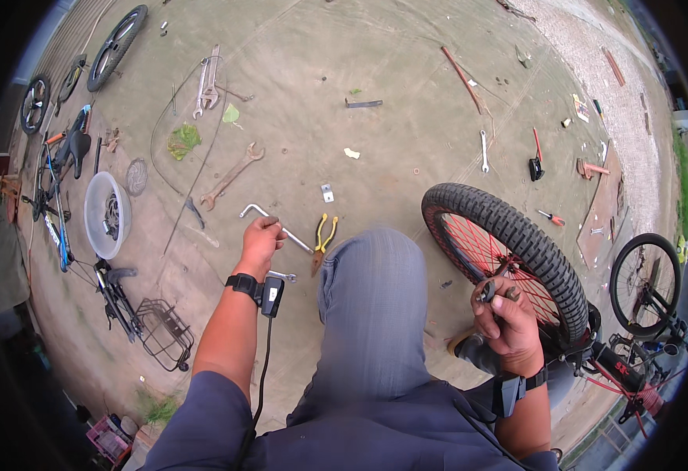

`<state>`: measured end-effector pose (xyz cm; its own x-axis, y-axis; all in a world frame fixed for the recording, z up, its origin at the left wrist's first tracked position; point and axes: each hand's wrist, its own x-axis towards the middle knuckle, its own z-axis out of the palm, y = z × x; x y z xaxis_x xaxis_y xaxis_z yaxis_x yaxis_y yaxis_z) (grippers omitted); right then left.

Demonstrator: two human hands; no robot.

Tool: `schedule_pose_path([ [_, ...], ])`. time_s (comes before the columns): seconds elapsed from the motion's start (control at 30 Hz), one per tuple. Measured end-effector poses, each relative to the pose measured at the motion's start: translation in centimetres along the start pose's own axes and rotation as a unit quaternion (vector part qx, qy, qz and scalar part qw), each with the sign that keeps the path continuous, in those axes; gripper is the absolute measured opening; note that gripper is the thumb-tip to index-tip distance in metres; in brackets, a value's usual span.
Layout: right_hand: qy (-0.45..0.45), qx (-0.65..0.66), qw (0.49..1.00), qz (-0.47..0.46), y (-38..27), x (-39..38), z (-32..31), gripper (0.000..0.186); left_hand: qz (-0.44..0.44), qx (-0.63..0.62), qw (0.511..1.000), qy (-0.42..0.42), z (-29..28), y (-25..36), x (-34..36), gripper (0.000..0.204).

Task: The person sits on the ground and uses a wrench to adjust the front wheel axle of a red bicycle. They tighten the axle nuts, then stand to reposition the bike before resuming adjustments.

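My left hand [261, 242] is closed around a silver L-shaped wrench [298, 240], low over the ground. Beside its tip lie pliers with yellow handles [325, 229], spread apart, near my knee. A small silver spanner [283, 276] shows next to my left wrist. At the red-spoked wheel with a knobbly black tyre [509, 224], my right hand [510, 323] has its fingers curled around a small dark round metal part [487, 292]. The fingers partly hide that part, so its exact kind is unclear.
A rusty spanner [230, 177], more spanners [209, 86] and a screwdriver [552, 217] lie on the ground. At left are a white tub [109, 216] with parts, a bicycle frame [58, 196] and a black rack [163, 334]. Another bicycle wheel [615, 282] stands at right.
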<state>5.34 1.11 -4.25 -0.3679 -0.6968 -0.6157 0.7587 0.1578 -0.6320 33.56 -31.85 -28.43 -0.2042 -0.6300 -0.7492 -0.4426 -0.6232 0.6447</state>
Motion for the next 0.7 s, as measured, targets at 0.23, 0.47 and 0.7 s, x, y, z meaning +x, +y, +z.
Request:
schedule_pose_path([
  [0.23,0.0,0.018,0.997,0.073,0.3,5.7,1.1,0.026,-0.029,0.04,0.999,0.008,0.7,-1.0,7.6,0.03],
  [0.47,0.013,0.036,0.995,0.093,-0.3,8.9,1.4,0.032,-0.077,-0.046,0.995,-0.034,2.6,0.9,11.7,0.027],
  [0.7,0.033,0.009,0.994,0.101,-0.9,9.8,2.4,0.028,-0.04,-0.08,0.995,-0.033,2.9,1.8,16.5,0.019],
])
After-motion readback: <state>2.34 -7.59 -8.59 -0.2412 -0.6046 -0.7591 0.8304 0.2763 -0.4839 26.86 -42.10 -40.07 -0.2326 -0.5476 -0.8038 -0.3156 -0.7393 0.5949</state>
